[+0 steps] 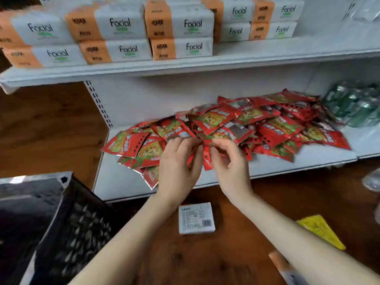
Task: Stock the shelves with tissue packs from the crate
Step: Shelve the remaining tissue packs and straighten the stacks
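Orange-and-white "Facial" tissue packs (pixel 121 38) stand stacked in rows on the upper white shelf (pixel 267 52). A black slotted crate (pixel 67 227) sits on the floor at the lower left; what it holds is hidden. On the lower shelf (pixel 115 182) lies a heap of red snack packets (pixel 267 126). My left hand (pixel 176 167) and my right hand (pixel 228 163) meet over the front of the heap, and both pinch small red packets (pixel 206 159) between fingers and thumb.
A small white pack with a barcode (pixel 196 219) lies on the brown wooden floor below my arms. A yellow packet (pixel 320 231) lies to the right. Green wrapped goods (pixel 355 105) fill the lower shelf's right end. A perforated upright (pixel 98 103) marks the shelf's left side.
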{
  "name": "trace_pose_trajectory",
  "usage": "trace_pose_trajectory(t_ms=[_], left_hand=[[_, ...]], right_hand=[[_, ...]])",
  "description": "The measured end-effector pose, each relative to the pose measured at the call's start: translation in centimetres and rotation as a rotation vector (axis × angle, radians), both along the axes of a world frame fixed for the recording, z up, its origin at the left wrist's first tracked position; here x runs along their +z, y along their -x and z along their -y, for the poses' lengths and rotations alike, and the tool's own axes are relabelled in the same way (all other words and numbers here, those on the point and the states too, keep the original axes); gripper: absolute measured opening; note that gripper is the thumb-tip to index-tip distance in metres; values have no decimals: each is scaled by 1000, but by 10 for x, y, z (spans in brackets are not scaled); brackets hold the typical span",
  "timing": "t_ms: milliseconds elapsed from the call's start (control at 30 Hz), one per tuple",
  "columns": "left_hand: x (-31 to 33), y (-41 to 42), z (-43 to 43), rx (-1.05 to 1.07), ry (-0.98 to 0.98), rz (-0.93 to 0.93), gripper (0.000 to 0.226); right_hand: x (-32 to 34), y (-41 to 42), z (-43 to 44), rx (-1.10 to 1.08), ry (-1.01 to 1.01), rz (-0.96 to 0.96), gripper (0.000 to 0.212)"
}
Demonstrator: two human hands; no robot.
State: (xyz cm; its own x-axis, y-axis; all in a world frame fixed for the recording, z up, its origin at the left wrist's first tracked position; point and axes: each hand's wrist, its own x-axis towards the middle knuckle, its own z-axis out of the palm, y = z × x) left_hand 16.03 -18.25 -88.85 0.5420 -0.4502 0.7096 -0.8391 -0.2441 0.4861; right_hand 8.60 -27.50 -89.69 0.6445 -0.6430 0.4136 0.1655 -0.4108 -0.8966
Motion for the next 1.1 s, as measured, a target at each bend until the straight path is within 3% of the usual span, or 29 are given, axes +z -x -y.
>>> trace_pose_trajectory(t_ms=[100, 300, 433, 533, 633, 800, 867, 967, 1100], left_hand=[[-59, 16, -17, -1, -163, -197, 25], [-145, 21, -39, 200, -619, -867, 33], [-174, 13, -37, 301, -589, -1262, 41], [-191, 10, -33, 313, -534, -1398, 36], [-198, 12, -29, 312, -500, -1478, 29], [-203, 15, -30, 349, -377, -1532, 65], [-196, 16, -31, 377, -319, -1537, 69], [-175, 20, -30, 331, -214, -1569, 38], [-154, 28, -32, 260, -156, -1438, 29]], right_hand=[[-60, 21, -3, -8, -76, -248, 18], [-137, 44, 1, 137, -166, -919, 30], [-162, 39, 5, 181, -169, -1096, 39], [-176, 33, 8, 186, -227, -1170, 47], [-186, 31, 8, 158, -321, -1171, 47], [-187, 33, 8, 28, -492, -1058, 36], [-184, 36, 8, -30, -590, -959, 23], [-170, 40, 3, -56, -746, -815, 15], [-149, 47, 0, -26, -848, -657, 16]])
